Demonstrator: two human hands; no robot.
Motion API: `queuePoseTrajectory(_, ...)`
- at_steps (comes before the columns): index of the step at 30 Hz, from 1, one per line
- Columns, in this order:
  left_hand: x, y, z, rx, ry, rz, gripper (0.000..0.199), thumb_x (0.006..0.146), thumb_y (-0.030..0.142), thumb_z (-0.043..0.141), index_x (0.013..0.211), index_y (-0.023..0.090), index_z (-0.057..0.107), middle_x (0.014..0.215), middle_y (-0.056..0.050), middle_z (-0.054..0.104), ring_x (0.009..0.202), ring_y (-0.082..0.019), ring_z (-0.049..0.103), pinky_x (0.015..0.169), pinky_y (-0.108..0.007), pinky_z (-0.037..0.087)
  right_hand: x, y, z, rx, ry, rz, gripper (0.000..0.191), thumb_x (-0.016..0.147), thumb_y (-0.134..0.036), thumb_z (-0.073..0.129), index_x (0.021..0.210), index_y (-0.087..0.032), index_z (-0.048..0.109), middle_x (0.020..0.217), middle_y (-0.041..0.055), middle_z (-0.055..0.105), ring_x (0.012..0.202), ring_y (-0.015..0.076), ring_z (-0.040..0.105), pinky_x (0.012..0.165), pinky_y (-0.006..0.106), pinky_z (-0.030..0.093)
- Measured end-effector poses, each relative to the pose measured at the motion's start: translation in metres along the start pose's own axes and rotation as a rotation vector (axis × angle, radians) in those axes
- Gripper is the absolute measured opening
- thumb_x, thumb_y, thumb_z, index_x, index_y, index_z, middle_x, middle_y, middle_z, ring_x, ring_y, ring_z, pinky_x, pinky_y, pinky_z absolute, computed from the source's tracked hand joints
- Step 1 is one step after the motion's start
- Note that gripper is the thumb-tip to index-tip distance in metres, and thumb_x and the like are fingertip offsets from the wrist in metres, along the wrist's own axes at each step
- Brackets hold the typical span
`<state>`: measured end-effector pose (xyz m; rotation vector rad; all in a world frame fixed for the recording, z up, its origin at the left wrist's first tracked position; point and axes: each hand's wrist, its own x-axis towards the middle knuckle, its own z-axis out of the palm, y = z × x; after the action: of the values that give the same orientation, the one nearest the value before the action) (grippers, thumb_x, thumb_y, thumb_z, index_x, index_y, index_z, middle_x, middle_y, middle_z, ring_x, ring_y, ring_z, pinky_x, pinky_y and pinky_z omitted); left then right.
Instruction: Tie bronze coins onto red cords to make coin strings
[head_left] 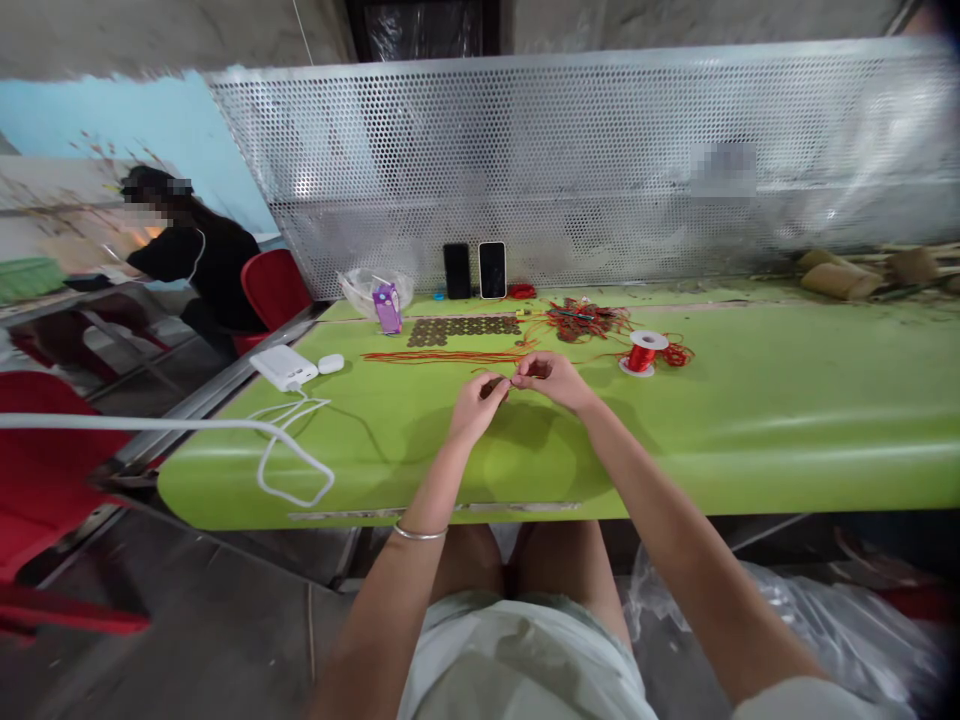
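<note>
Over the green tabletop, my left hand [478,405] and my right hand [553,380] meet with thumbs and fingertips pinched together. Whatever lies between the fingertips is tiny and mostly hidden; a dark bit shows under the left fingers. Just beyond the hands, cut red cords [442,357] lie stretched in a loose bundle. Behind them, dark round coin-like discs [465,328] sit in rows. A tangled heap of red cord with dark discs [589,320] lies farther back. To the right stands a white spool of red cord [643,355], loose loops beside it.
Two phones [492,270] lean against the perforated metal screen [585,170]. A purple box [388,308] and plastic bag stand left of them. A white power bank [283,367] with cable lies at left. Bamboo pieces [840,276] lie far right. Another person [217,265] sits at left.
</note>
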<state>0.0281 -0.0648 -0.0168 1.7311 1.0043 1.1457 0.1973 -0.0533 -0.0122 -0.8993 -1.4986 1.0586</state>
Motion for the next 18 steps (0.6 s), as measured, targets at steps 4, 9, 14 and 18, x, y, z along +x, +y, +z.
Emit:
queuePoseTrajectory(4,-0.0008,0.001,-0.0007,0.0,0.013,0.002,0.021,0.081,0.037,0.058,0.075,0.017,0.06,0.057,0.002,0.056,0.052,-0.012,0.049,0.052,-0.024,0.034,0.0019,0.0023,-0.0023,0.01,0.04,0.008,0.037,0.053,-0.039,0.083,0.067,-0.017,0.057,0.065,-0.0013,0.061,0.06,0.0127,0.061,0.063,0.029,0.053)
queuePoseTrajectory(9,-0.0012,0.0016,-0.0009,-0.026,0.022,-0.001,0.024,0.081,0.039,0.059,0.072,0.017,0.061,0.057,0.002,0.056,0.051,-0.012,0.05,0.051,-0.024,0.034,0.0038,0.0054,-0.0047,0.027,0.07,0.014,0.037,0.052,-0.039,0.084,0.066,-0.017,0.056,0.065,-0.0019,0.061,0.059,0.0121,0.061,0.065,0.029,0.054)
queuePoseTrajectory(14,-0.001,0.0002,0.0002,-0.059,0.057,-0.033,0.025,0.078,0.042,0.061,0.073,0.017,0.063,0.056,0.001,0.058,0.053,-0.013,0.053,0.052,-0.024,0.036,0.0018,0.0034,-0.0043,0.043,0.033,0.037,0.036,0.053,-0.04,0.083,0.068,-0.017,0.06,0.063,-0.0008,0.063,0.06,0.0141,0.063,0.067,0.032,0.056)
queuePoseTrajectory(18,0.0017,-0.0037,0.0007,-0.106,0.095,-0.064,0.026,0.079,0.042,0.058,0.076,0.017,0.065,0.063,-0.002,0.063,0.059,-0.015,0.058,0.056,-0.024,0.041,0.0003,0.0021,-0.0044,0.048,0.019,0.038,0.034,0.059,-0.043,0.08,0.074,-0.017,0.063,0.067,0.0012,0.067,0.065,0.0159,0.066,0.072,0.034,0.057)
